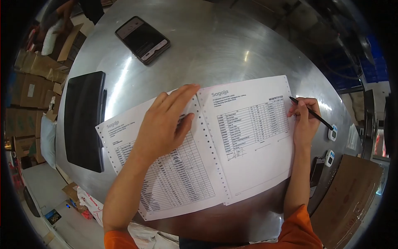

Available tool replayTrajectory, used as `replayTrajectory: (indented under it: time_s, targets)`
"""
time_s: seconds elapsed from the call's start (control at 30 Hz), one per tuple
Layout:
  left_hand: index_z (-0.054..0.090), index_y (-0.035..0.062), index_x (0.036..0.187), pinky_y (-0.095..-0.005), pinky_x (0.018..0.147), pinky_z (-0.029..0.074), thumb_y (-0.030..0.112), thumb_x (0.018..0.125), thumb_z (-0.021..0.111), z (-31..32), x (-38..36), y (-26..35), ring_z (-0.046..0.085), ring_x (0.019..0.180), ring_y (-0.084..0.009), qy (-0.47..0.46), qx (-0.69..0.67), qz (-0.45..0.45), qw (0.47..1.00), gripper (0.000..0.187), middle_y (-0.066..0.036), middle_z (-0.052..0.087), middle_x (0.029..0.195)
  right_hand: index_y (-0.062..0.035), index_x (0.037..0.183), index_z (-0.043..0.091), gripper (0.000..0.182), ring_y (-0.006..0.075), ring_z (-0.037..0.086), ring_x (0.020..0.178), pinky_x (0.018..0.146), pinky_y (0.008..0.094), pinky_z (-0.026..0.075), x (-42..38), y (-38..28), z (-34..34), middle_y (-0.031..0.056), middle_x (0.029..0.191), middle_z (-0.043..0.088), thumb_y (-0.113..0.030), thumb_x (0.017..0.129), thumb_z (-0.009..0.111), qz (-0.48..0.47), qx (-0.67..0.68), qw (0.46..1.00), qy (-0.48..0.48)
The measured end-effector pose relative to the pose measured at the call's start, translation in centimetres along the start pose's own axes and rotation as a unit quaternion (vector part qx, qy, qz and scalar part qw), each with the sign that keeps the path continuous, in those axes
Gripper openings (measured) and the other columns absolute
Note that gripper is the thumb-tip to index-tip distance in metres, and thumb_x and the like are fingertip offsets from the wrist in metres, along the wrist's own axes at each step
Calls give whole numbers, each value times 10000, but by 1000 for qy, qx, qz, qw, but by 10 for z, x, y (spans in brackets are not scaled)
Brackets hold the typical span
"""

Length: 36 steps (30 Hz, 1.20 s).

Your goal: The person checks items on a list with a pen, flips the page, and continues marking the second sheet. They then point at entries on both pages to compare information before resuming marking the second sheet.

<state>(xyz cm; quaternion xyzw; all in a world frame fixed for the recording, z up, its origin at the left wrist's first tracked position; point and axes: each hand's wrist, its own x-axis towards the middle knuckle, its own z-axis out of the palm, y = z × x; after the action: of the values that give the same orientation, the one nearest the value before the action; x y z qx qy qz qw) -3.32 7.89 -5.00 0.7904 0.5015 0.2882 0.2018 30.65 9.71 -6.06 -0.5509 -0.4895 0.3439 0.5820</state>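
Two printed forms with punched edges lie side by side on a steel table. My left hand (166,120) rests on the left form (178,178), fingers stretched toward the seam between the sheets and covering part of its table. At the right edge of the right form (253,174), my right hand (306,118) grips a black pen (313,114), its tip pointing up and left near the printed table's corner. Small handwriting, perhaps a signature, shows below that table.
A phone (143,39) lies at the far side of the steel table (199,45), a black tablet (83,120) at left. Two small white devices (332,133) and another phone (317,171) lie at right, near a cardboard sheet (348,199). Another person's arm (64,14) shows by boxes at upper left.
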Motion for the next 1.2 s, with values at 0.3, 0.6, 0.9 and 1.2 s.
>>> replayTrajectory:
  time_s: [0.3,0.6,0.9,1.2]
  targets:
    - [529,74,1288,-337,762,451,-33,814,557,3,7,4,561,837,-284,-13,9,-18,1000,487,-133,605,1215,14,907,530,89,143,573,662,604,279,498,2,4,-5,123,842,597,-50,899,593,-16,34,999,-4]
    - [682,86,1108,-265,712,437,-53,827,523,10,6,8,492,748,-173,0,48,-14,999,351,-36,611,1247,36,938,545,83,195,630,837,765,309,543,14,9,-19,177,1040,599,28,868,589,24,112,986,-118]
    - [638,110,1191,-259,684,412,-36,864,488,14,5,3,458,705,-172,14,69,-9,997,389,-40,608,1255,-3,1062,547,174,144,576,784,693,298,459,13,-5,-24,110,919,625,-131,944,544,-128,21,991,-16]
    - [619,130,1221,-261,666,405,-91,821,468,19,4,6,423,667,-182,-4,114,-14,993,482,-21,593,1279,52,1037,604,539,239,591,802,715,324,480,1,-18,-1,133,885,598,-324,711,813,18,-442,897,-16]
